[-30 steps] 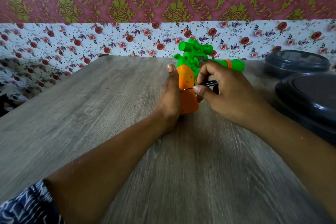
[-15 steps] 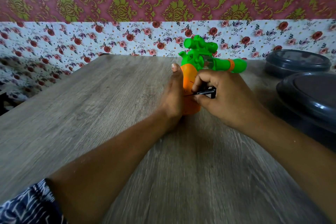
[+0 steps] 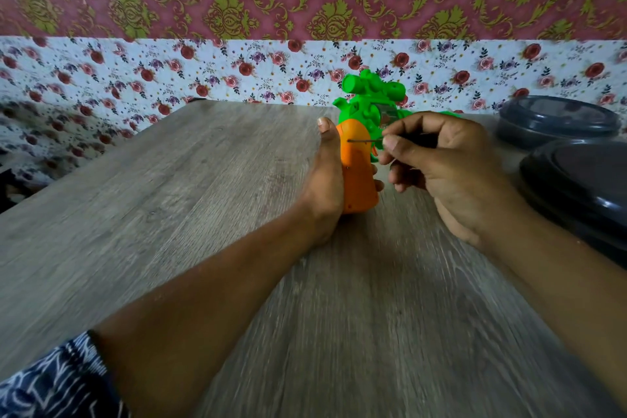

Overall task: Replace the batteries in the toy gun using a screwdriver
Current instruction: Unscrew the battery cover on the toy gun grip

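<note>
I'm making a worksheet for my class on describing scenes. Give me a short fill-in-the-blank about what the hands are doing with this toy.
1. The left hand holds the toy gun by its ___ grip.
2. The right hand pinches a thin ___ whose tip touches the grip.
3. The gun's upper body is coloured ___.
4. Two dark lidded containers sit on the table's ___ side.

Missing words: orange; screwdriver; green; right

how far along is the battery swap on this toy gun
Early stage. Done: the green and orange plastic toy gun stands on the grey wood-grain table, gripped by the left hand. In hand: the right hand pinches a thin black-handled screwdriver, tip at the orange grip. Left: no cover off and no batteries visible, so opening, swapping and closing remain.
</note>
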Action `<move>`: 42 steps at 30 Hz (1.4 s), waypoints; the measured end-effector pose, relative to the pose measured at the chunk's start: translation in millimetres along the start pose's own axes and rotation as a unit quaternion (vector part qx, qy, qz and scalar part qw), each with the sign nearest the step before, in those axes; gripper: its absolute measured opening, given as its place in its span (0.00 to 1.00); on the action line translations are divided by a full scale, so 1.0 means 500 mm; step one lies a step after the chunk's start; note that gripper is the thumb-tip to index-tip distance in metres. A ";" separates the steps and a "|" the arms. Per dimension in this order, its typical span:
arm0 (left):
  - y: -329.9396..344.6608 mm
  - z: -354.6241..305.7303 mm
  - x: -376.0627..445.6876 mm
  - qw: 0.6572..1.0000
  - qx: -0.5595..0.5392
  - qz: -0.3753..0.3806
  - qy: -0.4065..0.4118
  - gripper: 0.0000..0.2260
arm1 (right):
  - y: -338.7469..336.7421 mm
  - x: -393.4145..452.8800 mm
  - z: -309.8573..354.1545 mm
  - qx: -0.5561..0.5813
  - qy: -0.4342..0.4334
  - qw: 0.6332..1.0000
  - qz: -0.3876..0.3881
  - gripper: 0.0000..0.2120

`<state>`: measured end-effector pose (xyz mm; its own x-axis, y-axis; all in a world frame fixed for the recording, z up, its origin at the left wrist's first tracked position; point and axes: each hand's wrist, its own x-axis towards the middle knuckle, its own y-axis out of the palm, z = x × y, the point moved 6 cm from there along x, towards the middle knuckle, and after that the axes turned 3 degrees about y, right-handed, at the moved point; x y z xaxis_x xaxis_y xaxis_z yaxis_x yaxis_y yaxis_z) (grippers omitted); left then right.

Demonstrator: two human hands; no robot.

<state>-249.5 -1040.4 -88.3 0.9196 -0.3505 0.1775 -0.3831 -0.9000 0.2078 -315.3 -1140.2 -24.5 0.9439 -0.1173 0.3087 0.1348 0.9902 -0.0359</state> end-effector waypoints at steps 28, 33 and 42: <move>0.007 0.004 0.005 0.997 -0.045 -0.022 0.054 0.36 | 0.057 -0.025 -0.010 -0.371 -0.248 0.894 -0.048 0.09; 0.008 0.001 0.007 0.997 -0.046 -0.019 0.061 0.33 | 0.062 -0.027 -0.006 -0.388 -0.254 0.885 -0.038 0.11; 0.012 -0.005 0.007 0.994 -0.024 0.009 0.102 0.41 | 0.067 -0.032 -0.003 -0.426 -0.266 0.864 -0.028 0.14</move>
<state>-248.7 -1046.5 -83.9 0.8775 -0.3030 0.3717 -0.4081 -0.8789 0.2469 -325.4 -1105.4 -32.0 0.6875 0.1124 0.7174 0.5628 0.5419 -0.6242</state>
